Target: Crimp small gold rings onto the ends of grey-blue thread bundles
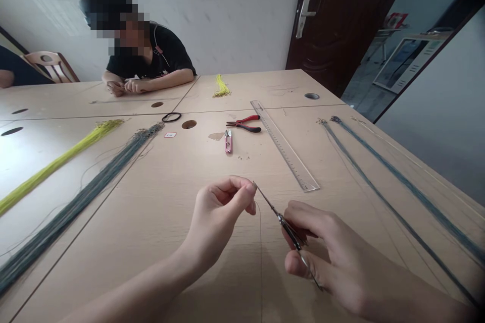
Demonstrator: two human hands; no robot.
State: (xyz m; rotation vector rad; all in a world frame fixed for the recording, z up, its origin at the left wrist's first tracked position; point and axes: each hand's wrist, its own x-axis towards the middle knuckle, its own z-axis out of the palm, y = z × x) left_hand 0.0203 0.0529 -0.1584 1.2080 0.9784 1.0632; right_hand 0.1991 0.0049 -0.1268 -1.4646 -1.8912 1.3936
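Note:
My left hand (pixel 223 207) is closed in a pinch at the centre, with a thin thread (pixel 260 242) hanging down from beside its fingertips. What sits between the thumb and finger is too small to make out. To its right, my right hand (pixel 318 247) has its fingers closed around a slim metal hand tool (pixel 290 229). The tool's long, narrow tip points up and left and reaches the left fingertips. Beyond the hands lie pink thread snips (pixel 228 142), red and black pliers (pixel 244 123) and a clear ruler (pixel 284 149).
Yellow (pixel 64 159) and grey-blue (pixel 83 197) thread bundles lie at the left, more blue-grey bundles (pixel 397 181) at the right. A black loop (pixel 172 117) and a yellow tassel (pixel 221 87) lie farther back. A person (pixel 147 55) leans on the far side of the table.

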